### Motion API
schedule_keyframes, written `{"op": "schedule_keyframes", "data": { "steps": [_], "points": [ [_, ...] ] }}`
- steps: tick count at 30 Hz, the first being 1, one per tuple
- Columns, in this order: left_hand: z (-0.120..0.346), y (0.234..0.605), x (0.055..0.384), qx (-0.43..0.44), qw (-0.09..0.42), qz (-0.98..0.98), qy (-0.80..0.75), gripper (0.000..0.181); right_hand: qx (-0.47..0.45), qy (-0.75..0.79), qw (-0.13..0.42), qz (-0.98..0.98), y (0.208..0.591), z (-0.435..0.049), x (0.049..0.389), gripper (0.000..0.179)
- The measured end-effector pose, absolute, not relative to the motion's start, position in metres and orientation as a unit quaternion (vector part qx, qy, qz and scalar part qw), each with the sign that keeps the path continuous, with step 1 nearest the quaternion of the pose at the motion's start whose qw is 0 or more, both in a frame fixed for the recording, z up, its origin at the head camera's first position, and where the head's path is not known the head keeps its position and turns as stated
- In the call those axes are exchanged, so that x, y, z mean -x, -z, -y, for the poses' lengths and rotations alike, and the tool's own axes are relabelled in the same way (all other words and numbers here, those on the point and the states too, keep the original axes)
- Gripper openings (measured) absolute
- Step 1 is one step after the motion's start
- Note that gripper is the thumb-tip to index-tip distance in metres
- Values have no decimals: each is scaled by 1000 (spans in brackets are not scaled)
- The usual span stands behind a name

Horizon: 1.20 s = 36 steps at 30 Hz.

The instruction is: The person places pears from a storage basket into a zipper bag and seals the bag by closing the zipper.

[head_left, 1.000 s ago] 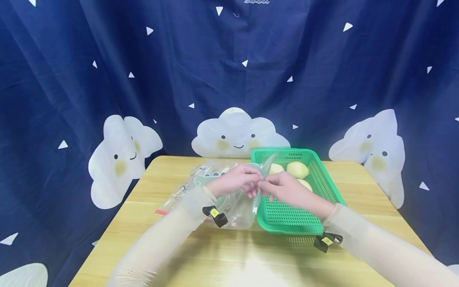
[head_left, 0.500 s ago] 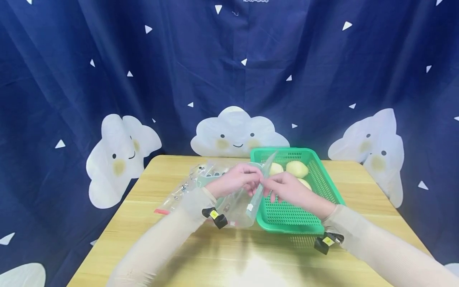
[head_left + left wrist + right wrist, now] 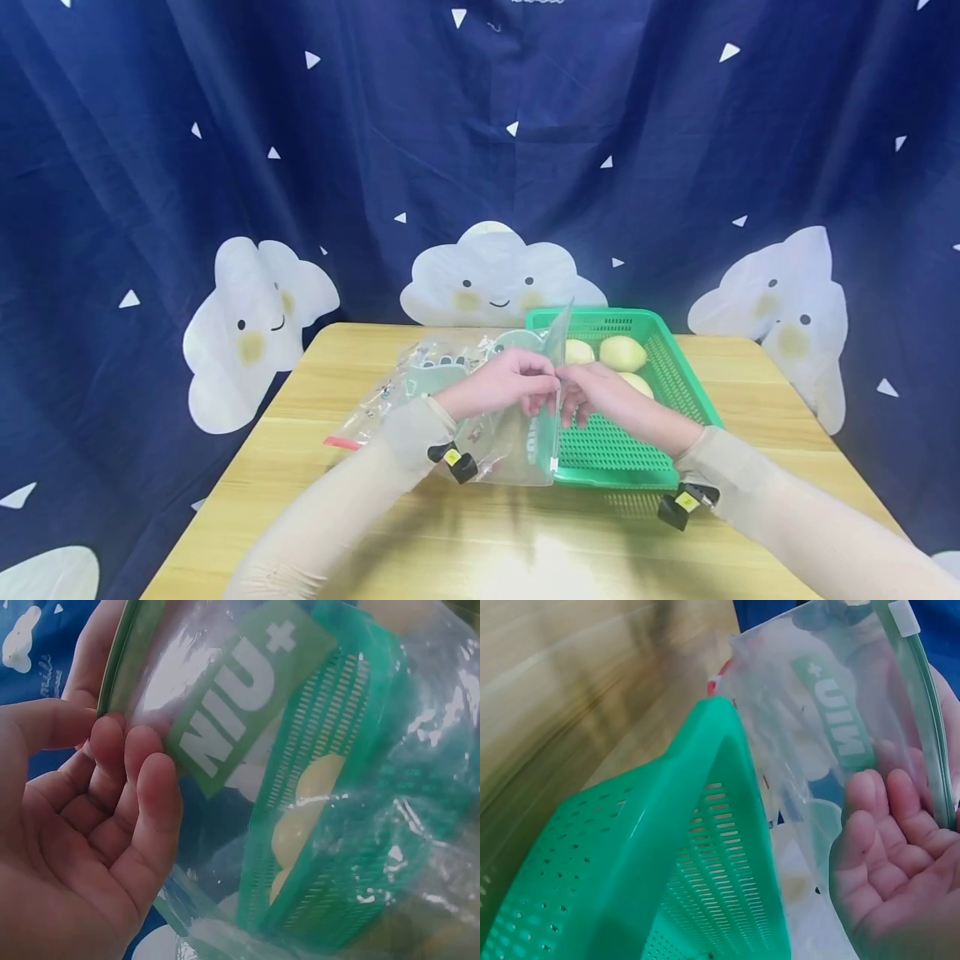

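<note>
A clear slider zip bag [image 3: 525, 462] with a green NIU+ label [image 3: 232, 697] stands on edge between the two hands. My left hand [image 3: 510, 383] pinches its green zip strip [image 3: 127, 667] between thumb and fingertip. From the other side my right hand [image 3: 615, 402] pinches the same strip near its middle, other fingers loosely curled. A white slider [image 3: 904, 617] sits at the strip's near end. Right behind the bag is a green basket [image 3: 615, 481] holding several pale yellow, peeled-looking potatoes [image 3: 622, 354], seen through the plastic in the left wrist view.
Beneath the left forearm lies more clear printed plastic with a red strip [image 3: 342, 442] and pale green cartoon shapes [image 3: 427, 379]. The wooden table [image 3: 450, 550] ends at a dark blue curtain [image 3: 360, 167] with cloud prints.
The zip strip has swung from slanted to nearly upright and the bag's near end has shifted right. My left hand has moved slightly right; both hands keep hold of the strip.
</note>
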<state>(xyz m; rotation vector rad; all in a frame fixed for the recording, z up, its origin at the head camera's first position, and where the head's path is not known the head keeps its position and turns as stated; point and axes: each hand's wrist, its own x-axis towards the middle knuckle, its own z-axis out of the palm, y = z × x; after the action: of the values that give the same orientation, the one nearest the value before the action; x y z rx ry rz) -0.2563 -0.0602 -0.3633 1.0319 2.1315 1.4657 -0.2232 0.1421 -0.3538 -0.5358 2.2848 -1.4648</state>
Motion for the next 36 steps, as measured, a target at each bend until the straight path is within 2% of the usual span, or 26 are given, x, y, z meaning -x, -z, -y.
{"op": "schedule_keyframes", "data": {
  "steps": [5, 10, 16, 21, 24, 27, 29, 31, 33, 36],
  "points": [
    [63, 364, 258, -348, 167, -763, -519, 17, 202, 518, 190, -809, 355, -143, 223, 49],
    [63, 362, 258, -313, 134, -780, -524, 14, 200, 500, 162, -827, 354, -142, 224, 42],
    [67, 358, 260, -289, 34, -806, -516, 19, 185, 446, 121, -867, 352, -144, 227, 43],
    [72, 353, 262, -282, -48, -827, -484, 24, 147, 387, 98, -905, 354, -148, 226, 32],
    [71, 348, 261, -292, -76, -845, -441, 24, 157, 294, 18, -942, 356, -147, 224, 31],
    [69, 344, 257, -296, -91, -866, -391, 23, 217, 172, -131, -952, 360, -144, 224, 30],
    [67, 343, 255, -296, -97, -879, -362, 22, 269, 104, -230, -929, 363, -141, 226, 22],
    [65, 342, 253, -301, -102, -885, -339, 22, 318, 66, -294, -899, 364, -138, 228, 16],
    [62, 342, 252, -309, -110, -889, -321, 21, 358, 52, -314, -878, 365, -135, 230, 21],
    [60, 343, 251, -317, -125, -890, -302, 18, 390, 49, -293, -872, 365, -132, 233, 32]
  ]
}}
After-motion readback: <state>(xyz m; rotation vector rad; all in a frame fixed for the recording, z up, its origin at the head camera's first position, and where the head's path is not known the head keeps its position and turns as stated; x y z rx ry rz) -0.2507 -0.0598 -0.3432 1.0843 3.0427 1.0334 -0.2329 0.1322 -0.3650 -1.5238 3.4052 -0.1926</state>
